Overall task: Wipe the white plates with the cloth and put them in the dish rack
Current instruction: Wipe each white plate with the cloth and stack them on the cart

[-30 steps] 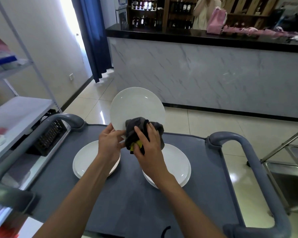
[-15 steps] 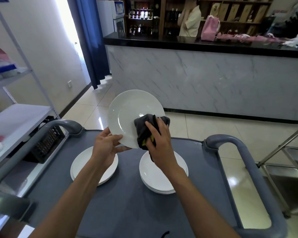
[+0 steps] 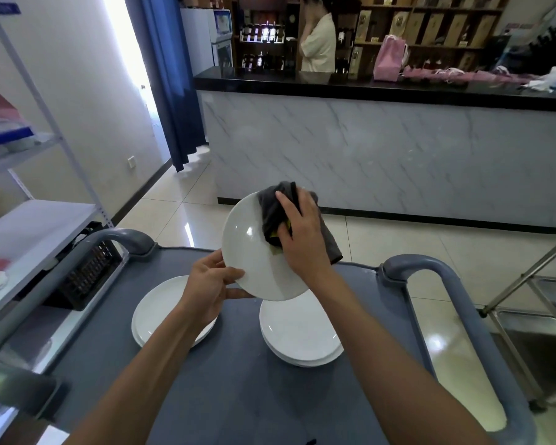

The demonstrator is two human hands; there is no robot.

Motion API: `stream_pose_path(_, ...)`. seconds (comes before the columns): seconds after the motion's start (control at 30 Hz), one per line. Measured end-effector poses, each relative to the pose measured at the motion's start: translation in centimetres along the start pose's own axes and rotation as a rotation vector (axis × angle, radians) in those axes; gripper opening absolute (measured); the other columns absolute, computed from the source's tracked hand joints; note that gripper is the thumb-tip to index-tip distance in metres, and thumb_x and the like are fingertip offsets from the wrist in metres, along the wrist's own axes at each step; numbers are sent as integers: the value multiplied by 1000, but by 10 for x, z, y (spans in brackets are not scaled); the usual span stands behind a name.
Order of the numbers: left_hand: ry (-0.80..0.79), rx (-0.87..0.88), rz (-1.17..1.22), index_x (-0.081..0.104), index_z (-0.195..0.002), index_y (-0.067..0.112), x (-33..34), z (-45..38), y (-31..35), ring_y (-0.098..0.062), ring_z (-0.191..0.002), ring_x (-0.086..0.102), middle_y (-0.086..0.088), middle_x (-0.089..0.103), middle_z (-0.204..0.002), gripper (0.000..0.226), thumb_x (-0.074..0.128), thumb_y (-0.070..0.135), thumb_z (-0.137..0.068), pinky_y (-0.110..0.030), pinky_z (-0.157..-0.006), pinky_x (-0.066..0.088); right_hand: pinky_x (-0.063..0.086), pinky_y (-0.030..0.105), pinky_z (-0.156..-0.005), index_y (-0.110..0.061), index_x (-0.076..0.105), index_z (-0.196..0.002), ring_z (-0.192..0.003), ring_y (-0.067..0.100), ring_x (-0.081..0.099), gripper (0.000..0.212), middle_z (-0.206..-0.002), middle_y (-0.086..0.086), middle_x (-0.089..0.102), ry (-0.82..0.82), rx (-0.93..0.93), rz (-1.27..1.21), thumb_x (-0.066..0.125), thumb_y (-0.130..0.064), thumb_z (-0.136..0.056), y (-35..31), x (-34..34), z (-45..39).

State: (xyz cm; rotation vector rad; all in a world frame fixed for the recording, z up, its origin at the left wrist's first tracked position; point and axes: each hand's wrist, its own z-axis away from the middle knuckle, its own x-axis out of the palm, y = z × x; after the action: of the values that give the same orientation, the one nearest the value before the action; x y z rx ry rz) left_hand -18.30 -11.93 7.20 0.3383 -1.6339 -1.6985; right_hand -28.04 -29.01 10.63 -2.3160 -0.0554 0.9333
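I hold a white plate (image 3: 247,252) tilted up above the grey cart (image 3: 231,390). My left hand (image 3: 211,285) pinches its lower left rim, thumb on the face. My right hand (image 3: 302,239) grips a dark grey cloth (image 3: 272,210) with a yellow patch and presses it on the plate's upper right part. On the cart below lie a stack of white plates on the left (image 3: 159,311) and another stack on the right (image 3: 302,335). No dish rack shows clearly.
The cart has grey handles at left (image 3: 77,255) and right (image 3: 443,284). A white shelf unit (image 3: 29,226) with a black crate (image 3: 84,277) stands on the left, a steel frame (image 3: 533,290) on the right. A marble counter (image 3: 382,159) and a person (image 3: 318,40) are beyond.
My right hand has moved the cloth from the plate's lower part up to its upper right edge. My left hand keeps hold of the lower left rim. The camera has tilted up.
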Motion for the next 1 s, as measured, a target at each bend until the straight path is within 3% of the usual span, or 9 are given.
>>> stream_pose_path(0.37, -36, 83, -96, 75, -113, 15, 8, -9, 20, -37, -97, 72, -17, 73, -111, 46, 55, -16, -84, -59, -71, 60, 13, 39, -125, -16, 44, -151, -152, 29, 20, 54, -161, 15, 30, -81, -140, -50, 48, -4, -99, -22, 19, 26)
stream_pose_path(0.57, -70, 70, -122, 72, -117, 10, 10, -6, 22, -38, -99, 71, -18, 73, -112, 44, 56, -16, -86, -59, -72, 59, 20, 48, -124, -10, 48, -148, -149, 37, 27, 50, -157, 21, 36, -80, -169, -32, 45, -4, -99, -19, 18, 27)
stream_pose_path(0.8, -86, 45, -135, 76, -109, 13, 14, -4, 22, -38, -96, 71, -19, 73, -109, 47, 53, -19, -83, -58, -71, 60, 19, 47, -124, -16, 45, -151, -150, 34, 25, 53, -158, 18, 34, -45, -201, 7, 46, -4, -99, -18, 15, 10)
stream_pose_path(0.9, -73, 44, -115, 75, -110, 10, 14, -3, 18, -38, -93, 71, -20, 73, -108, 48, 52, -20, -80, -57, -70, 60, 13, 40, -125, -16, 46, -150, -151, 32, 24, 53, -159, 18, 33, -16, -172, 12, 46, -2, -99, -17, 11, -1)
stream_pose_path(1.0, -40, 39, -80, 76, -109, 13, 11, -1, 16, -33, -87, 70, -19, 73, -106, 50, 54, -19, -79, -53, -67, 60, 15, 42, -125, -17, 46, -150, -151, 31, 22, 52, -159, 17, 32, 12, -113, 2, 47, -3, -100, -12, 4, -13)
